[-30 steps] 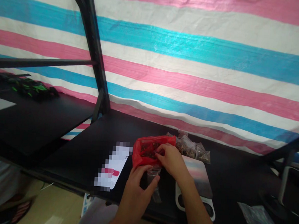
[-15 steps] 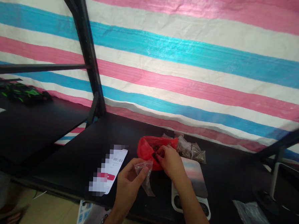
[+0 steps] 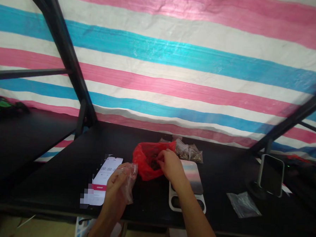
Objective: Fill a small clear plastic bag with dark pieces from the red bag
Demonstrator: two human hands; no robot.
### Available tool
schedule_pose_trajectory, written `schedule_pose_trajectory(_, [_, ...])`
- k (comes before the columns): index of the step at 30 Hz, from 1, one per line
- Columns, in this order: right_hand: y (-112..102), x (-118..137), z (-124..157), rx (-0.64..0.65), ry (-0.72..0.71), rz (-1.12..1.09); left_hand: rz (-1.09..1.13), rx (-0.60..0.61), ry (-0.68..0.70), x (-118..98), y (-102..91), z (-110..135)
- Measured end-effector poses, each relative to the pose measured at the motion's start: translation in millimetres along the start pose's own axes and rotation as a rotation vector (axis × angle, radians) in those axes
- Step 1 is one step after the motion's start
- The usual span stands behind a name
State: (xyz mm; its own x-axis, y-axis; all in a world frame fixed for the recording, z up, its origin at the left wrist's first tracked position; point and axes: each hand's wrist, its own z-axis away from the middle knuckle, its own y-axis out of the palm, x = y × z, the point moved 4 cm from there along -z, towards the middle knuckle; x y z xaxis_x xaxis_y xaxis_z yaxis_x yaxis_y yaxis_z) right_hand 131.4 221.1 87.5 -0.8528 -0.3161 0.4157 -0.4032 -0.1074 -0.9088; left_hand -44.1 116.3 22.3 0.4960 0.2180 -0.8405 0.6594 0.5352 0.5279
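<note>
My left hand (image 3: 116,187) pinches a small clear plastic bag (image 3: 129,182) and holds it up over the black table (image 3: 65,177), just right of a phone (image 3: 103,179) whose screen shows a timer. My right hand (image 3: 170,165) reaches into the mouth of a red plastic bag (image 3: 145,163) that holds dark small pieces; its fingers are curled together inside the opening, and what they grip is hidden. A small kitchen scale (image 3: 190,184) lies under my right wrist.
Several small clear bags filled with dark bits (image 3: 188,152) lie behind the scale by the striped tarp wall (image 3: 176,80). Empty clear bags (image 3: 243,204) lie at the right, near a phone on a stand (image 3: 270,174). Black frame posts (image 3: 68,64) rise at left and right.
The view has swung right and pulled back. My left hand has lifted the clear bag up and leftward, away from the red bag. My right hand has stayed at the red bag's mouth.
</note>
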Motion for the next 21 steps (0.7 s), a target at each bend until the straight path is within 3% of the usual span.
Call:
schedule_pose_trajectory(12, [4, -4, 11, 0.000, -0.023, -0.086, -0.045, 0.215, -0.204, 12, 13.6, 23])
schedule_pose_trajectory(17, [9, -6, 9, 0.022, -0.069, -0.177, 0.125, 0.063, -0.269, 19, 25.1, 19])
schedule_pose_trajectory(21, [11, -9, 9, 0.034, -0.069, -0.233, 0.222, -0.071, -0.237, 20, 27.4, 12])
